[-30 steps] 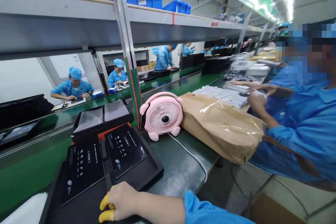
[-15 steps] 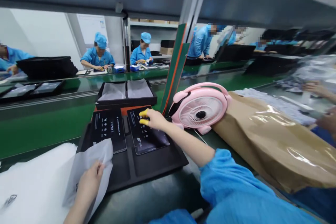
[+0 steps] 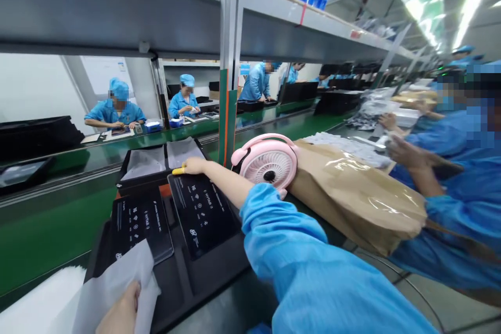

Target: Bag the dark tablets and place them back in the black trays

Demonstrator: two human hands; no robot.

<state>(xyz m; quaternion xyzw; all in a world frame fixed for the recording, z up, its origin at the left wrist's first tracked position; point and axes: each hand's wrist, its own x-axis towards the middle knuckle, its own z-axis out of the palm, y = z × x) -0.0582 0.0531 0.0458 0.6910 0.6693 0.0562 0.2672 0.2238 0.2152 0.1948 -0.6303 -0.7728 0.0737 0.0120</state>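
My left hand (image 3: 121,310) is closed on a thin translucent white sleeve (image 3: 136,266) at the lower left, beside a black tray (image 3: 183,282). In the tray lie two black tablets with white print on their fronts. The left tablet (image 3: 143,224) is partly covered by the sleeve. At the far edge of the right tablet (image 3: 201,214), my right hand (image 3: 193,166) has its yellow-covered fingers closed on the corner. That edge looks slightly raised. My forearm hides part of the tablet's right side.
Behind stands another black tray (image 3: 122,180) with covered items. A pink fan (image 3: 270,162) and a brown paper bag (image 3: 352,193) are on the right. White sleeves (image 3: 43,302) are stacked lower left. A shelf post (image 3: 227,115) rises behind. Co-workers sit opposite and at right.
My right hand has moved from the right tablet's face to its far edge, which has come up a little. My left hand still holds the sleeve. The view has swung right.
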